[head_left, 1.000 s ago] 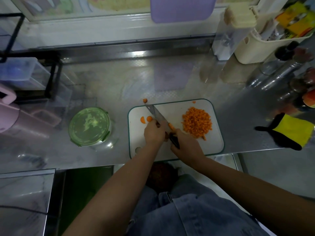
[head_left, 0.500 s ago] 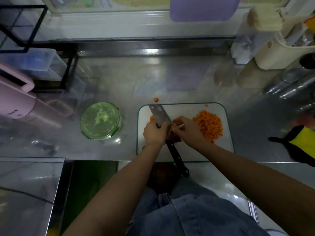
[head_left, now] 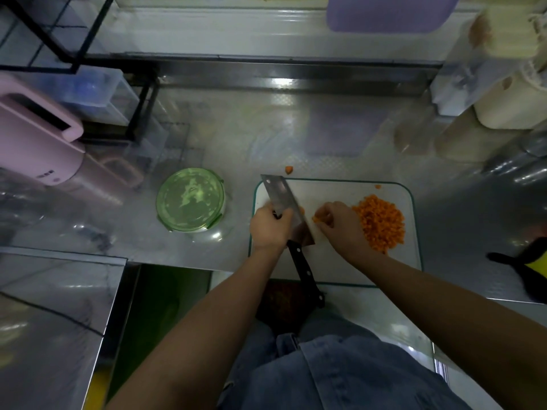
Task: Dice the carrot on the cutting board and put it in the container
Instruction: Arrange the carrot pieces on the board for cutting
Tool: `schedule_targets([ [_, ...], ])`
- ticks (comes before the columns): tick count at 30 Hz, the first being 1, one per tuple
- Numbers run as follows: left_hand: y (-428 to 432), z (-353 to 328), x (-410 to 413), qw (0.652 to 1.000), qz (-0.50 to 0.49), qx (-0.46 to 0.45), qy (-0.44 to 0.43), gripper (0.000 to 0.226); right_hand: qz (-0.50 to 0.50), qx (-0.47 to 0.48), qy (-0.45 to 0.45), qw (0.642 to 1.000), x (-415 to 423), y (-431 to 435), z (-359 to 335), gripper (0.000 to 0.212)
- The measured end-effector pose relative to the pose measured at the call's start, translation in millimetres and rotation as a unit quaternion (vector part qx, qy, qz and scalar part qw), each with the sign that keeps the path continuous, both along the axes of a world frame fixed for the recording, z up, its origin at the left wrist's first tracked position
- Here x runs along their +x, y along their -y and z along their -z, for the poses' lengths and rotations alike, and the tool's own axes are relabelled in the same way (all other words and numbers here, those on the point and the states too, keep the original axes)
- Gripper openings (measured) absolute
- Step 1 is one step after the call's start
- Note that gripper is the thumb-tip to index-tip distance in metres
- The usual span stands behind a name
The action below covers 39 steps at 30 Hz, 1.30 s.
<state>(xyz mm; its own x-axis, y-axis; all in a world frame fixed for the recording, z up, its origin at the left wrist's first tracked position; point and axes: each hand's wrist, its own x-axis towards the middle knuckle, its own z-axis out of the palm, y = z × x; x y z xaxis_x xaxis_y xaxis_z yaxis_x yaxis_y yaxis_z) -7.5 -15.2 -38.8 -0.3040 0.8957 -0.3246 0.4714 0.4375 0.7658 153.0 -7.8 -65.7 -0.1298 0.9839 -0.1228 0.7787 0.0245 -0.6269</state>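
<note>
Denim (head_left: 340, 374) filled the bottom of my feed, closest to the camera. Just past it the knife (head_left: 297, 253) lay slanted, its black handle free and jutting back over the near edge of the cutting board (head_left: 334, 267). The left hand (head_left: 270, 229) had its fingers wrapped round the blade itself, near the spine. Beside the blade's flat, the right hand (head_left: 334, 221) was curled in, its fingertips pinching a few carrot bits (head_left: 316, 218) just above the board.

To the right of that hand, touching it, sat the heap of diced carrot (head_left: 381, 221) on the board's right half. Left of the board, on the steel counter (head_left: 236, 137), stood the container (head_left: 191, 199) with its green lid on. One stray carrot piece (head_left: 289, 170) lay on the counter just beyond the board's far edge. A yellow and black cloth (head_left: 529, 267) showed at the right border. Farther back I saw a pink appliance (head_left: 38, 143) on the left and a purple board (head_left: 390, 13) against the wall.
</note>
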Motion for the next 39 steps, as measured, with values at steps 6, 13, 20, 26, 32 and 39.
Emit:
schedule_targets([
  [6,-3,-4,5,1.000,-0.005,0.006,0.013,0.042,0.004,0.065,0.031,0.997,16,2,-3,0.018],
  [13,-12,-14,25,1.000,0.025,0.005,0.011,0.036,0.033,0.031,-0.054,0.998,19,18,-33,0.014],
  [20,-19,-16,47,0.997,0.073,0.013,0.003,0.023,-0.009,-0.115,-0.103,0.988,20,41,-44,0.043],
  [26,-16,-11,46,0.967,0.236,0.054,-0.076,0.025,0.158,-0.054,-0.128,0.978,42,40,-31,0.014],
  [32,-15,7,41,0.823,0.491,0.140,-0.250,0.038,0.192,-0.050,-0.144,0.969,53,48,-29,0.012],
  [39,-13,5,69,0.755,0.530,0.148,-0.357,0.021,0.215,-0.068,-0.154,0.962,52,51,-27,0.007],
])
